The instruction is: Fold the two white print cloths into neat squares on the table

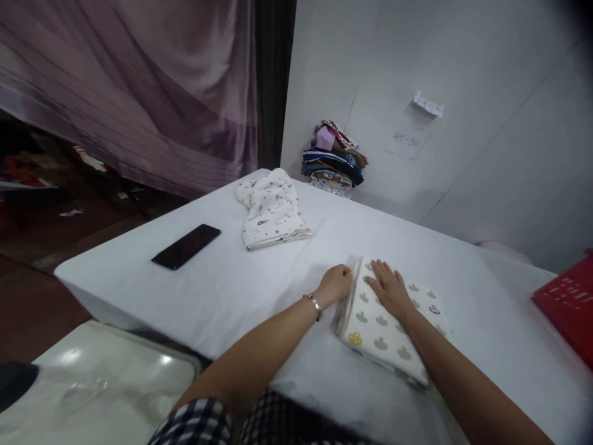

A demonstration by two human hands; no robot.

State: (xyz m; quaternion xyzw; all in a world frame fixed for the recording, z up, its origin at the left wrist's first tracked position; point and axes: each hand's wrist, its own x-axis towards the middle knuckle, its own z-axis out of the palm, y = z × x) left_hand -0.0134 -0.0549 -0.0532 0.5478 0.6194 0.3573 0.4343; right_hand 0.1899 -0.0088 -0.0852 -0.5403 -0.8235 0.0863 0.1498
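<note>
A pale grey wall (pixel 482 55) rises behind the white-covered tabletop (pixel 217 296), and a mauve curtain (pixel 185 86) hangs at the left. By the tabletop's far edge, against the wall, sits a stack of folded fabrics (pixel 331 164). The patterned cloth (pixel 389 355), white with grey motifs and a yellow one at its near left corner, lies folded flat on the tabletop, right of centre, under the person's hands. A second white cloth (pixel 275 213) with small dark prints lies loosely folded farther back, well apart. The right hand (pixel 390 290) rests palm down on the patterned cloth, fingers extended and gripping nothing. The left hand (pixel 335 284) is at its left edge, fingers curled; whether they pinch the fabric I cannot tell. A black phone (pixel 186 246) lies left of the second cloth. A silvery bracelet (pixel 315 307) circles the left wrist.
</note>
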